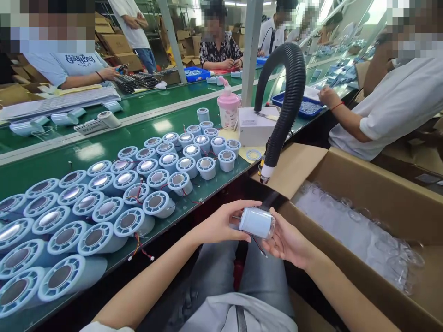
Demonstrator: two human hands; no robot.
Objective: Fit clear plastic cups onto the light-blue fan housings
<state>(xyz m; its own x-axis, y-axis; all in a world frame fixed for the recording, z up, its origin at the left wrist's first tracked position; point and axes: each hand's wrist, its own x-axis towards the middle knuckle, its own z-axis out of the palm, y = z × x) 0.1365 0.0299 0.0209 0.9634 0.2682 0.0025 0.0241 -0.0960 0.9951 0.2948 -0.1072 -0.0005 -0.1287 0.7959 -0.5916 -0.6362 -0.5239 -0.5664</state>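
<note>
Between my two hands, above my lap, lies a light blue cylindrical housing [256, 222] tilted on its side, with a clear plastic cover around its right end. My left hand [228, 222] grips its left end with thumb and fingers. My right hand [285, 237] is wrapped round the clear end from the right and below. A thin dark wire hangs beneath the housing. On the green bench to the left stand rows of similar blue cylinders [128, 222] with round metallic discs on top, some trailing red and black wires.
A black flexible hose [294, 87] arches from a white box [254, 127] and ends just above my hands. To the right, an open cardboard box [374, 193] holds clear plastic covers. A pink bottle [228, 108] stands on the bench. Several people sit or stand around the line.
</note>
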